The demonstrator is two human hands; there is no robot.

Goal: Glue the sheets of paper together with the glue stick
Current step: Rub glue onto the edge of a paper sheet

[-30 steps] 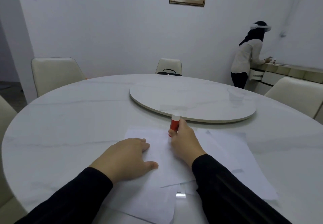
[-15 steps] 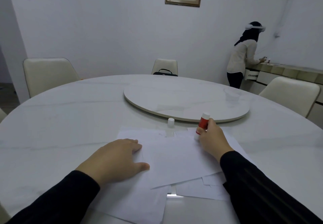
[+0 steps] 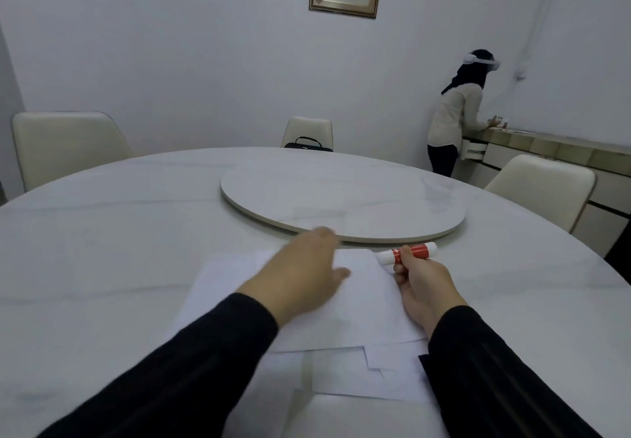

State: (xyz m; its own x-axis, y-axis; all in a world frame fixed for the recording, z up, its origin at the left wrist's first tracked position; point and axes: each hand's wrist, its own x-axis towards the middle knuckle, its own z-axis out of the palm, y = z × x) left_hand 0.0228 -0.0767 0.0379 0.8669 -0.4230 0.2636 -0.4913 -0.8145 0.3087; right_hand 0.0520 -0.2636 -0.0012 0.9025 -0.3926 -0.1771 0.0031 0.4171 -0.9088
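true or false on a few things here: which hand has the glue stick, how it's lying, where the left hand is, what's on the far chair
1. The right hand holds the glue stick. True.
2. The glue stick stands upright. False: it lies roughly level, its white end pointing left.
3. The left hand rests flat beside the near table edge. False: it reaches forward over the sheets of paper, blurred, towards the turntable.
4. A black bag sits on the far chair. True.
5. The sheets lie on the turntable. False: they lie on the table in front of it.

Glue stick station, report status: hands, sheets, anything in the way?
Right hand grips glue stick, lying sideways. Left hand open, blurred, over paper sheets. Nothing blocking.
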